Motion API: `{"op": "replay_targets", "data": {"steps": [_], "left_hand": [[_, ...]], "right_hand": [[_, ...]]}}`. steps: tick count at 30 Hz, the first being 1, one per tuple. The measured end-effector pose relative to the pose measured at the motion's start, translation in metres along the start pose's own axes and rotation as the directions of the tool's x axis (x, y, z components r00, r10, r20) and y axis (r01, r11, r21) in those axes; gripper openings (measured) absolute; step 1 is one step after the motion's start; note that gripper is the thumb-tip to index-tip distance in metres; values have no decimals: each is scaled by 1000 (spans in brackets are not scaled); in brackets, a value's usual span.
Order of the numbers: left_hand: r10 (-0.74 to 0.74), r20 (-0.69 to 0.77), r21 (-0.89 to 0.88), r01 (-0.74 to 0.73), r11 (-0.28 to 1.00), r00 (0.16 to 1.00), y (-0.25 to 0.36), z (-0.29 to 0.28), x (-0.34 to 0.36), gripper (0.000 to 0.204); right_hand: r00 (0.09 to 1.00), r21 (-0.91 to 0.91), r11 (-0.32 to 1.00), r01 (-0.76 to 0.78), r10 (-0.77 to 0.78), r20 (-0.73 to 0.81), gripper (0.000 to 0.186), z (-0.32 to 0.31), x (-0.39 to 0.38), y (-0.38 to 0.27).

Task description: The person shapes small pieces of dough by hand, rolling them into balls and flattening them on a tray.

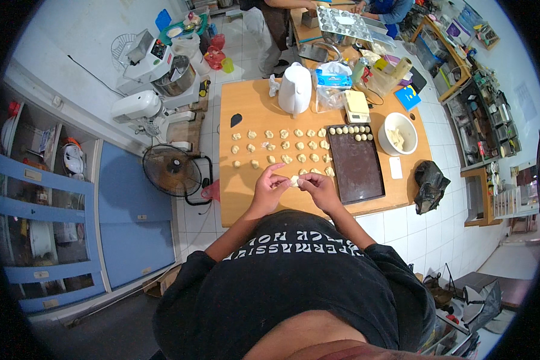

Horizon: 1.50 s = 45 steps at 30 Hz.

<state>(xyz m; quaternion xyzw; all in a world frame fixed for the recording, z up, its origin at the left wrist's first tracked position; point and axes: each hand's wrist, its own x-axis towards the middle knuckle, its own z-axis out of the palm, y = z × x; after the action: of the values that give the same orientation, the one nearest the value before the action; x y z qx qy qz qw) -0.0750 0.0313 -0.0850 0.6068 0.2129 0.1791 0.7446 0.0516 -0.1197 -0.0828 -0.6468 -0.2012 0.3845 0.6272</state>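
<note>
Left hand [269, 187] and right hand [318, 186] are pinching 1 dough piece [294, 180] together; the tray [357, 168] is holding dough balls [353, 131], the bowl [397, 133] filling.

Matt wooden table [246, 186], soft pale dough piece [294, 180], dark matt metal tray [357, 165]; glossy white plastic jug [294, 89]

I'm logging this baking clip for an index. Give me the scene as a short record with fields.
setting: kitchen, wooden table
left hand: pinching the dough piece
right hand: pinching the same piece from the other side
on table: rows of small dough pieces, dark baking tray with shaped balls along its far edge
also: white bowl, white jug, small scale
</note>
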Motion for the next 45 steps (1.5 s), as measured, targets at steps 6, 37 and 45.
{"op": "replay_targets", "data": {"steps": [6,37,45], "left_hand": [[10,29,37,-11,999,1000,-13,-6,4,52],[-101,5,-97,101,990,995,-9,6,3,22],[-180,34,-23,181,983,983,-7,4,1,23]], "right_hand": [[995,-6,999,37,-37,89,14,0,3,3],[997,378,925,38,-12,-72,24,5,4,2],[980,127,976,176,-162,-113,17,11,-2,1]]}}
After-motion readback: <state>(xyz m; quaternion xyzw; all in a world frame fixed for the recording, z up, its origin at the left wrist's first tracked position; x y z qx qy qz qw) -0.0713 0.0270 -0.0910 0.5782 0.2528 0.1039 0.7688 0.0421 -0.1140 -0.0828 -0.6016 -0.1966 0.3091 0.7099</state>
